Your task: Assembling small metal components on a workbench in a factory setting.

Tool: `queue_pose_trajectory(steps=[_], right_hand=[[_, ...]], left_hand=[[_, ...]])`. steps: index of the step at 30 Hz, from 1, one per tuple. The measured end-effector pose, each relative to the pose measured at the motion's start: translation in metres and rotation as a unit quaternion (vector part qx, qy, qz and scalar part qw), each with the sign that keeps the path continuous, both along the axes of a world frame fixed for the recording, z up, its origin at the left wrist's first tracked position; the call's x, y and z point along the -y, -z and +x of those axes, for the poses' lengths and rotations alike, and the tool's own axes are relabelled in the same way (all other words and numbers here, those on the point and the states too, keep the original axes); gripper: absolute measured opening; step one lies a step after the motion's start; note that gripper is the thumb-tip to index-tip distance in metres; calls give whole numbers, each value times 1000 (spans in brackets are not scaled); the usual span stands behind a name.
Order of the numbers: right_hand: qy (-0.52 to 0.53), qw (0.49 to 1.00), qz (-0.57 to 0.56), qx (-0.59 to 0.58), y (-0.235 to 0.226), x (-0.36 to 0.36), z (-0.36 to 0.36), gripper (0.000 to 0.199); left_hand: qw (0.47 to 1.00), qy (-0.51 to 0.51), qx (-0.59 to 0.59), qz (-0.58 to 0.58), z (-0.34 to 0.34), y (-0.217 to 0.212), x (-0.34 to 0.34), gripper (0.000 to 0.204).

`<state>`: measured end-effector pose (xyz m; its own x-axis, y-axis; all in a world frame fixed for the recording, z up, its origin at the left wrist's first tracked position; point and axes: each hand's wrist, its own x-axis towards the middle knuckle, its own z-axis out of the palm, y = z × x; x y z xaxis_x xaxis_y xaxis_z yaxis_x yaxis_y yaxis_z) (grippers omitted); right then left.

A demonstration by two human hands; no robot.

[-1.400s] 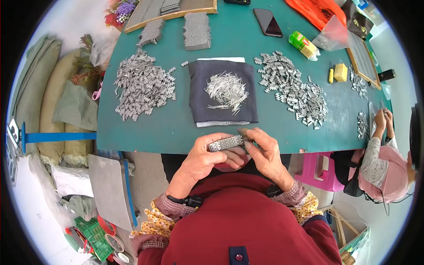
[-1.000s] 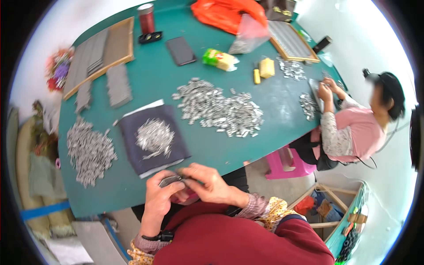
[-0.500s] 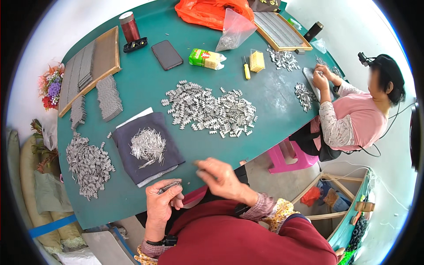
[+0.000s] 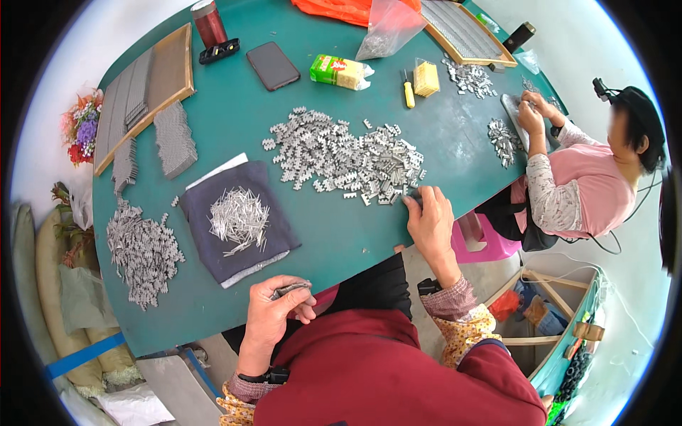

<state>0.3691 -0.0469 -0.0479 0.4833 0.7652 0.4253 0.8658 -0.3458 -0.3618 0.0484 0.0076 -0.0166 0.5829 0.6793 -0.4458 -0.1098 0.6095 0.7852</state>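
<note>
My left hand [image 4: 273,312] is closed around a short stack of grey metal pieces [image 4: 293,288], held just off the table's front edge. My right hand [image 4: 432,226] reaches to the near right rim of a large pile of toothed grey metal pieces [image 4: 341,156]. Its thumb and fingers pinch a small dark grey piece [image 4: 413,196], mostly covered by the fingertips. Left of that pile, a heap of thin silvery pins [image 4: 240,219] lies on a folded dark cloth [image 4: 202,252]. A second heap of grey toothed pieces [image 4: 144,255] is at the far left.
Wooden-framed trays of grey rows stand at the left [image 4: 188,64] and the far right [image 4: 469,60]. On the green table [image 4: 334,238] are a phone [image 4: 273,66], a tissue pack [image 4: 339,72], a yellow-handled screwdriver [image 4: 408,94] and a red flask [image 4: 208,23]. A co-worker [image 4: 579,170] sits at right.
My right hand has moved right and away from me, from near my left hand to the pile's edge. My left hand keeps its stack. The view has shifted slightly.
</note>
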Motion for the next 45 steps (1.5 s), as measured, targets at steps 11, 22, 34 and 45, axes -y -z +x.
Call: queue_pose_trajectory(steps=[11,22,34,45], right_hand=[[-106,991,15,-75,-13,31,-18,14],[-59,994,-62,-64,-16,14,-34,15],[-177,954,-73,-232,-39,5,-70,13],[-309,830,-30,-462,-37,-5,-164,10]], left_hand=[[1000,-12,-5,-5,3,0,-2,13],[999,-39,-27,1,5,-5,3,16],[999,-50,-14,11,5,-6,6,15],[991,-122,11,55,-5,-10,11,14]])
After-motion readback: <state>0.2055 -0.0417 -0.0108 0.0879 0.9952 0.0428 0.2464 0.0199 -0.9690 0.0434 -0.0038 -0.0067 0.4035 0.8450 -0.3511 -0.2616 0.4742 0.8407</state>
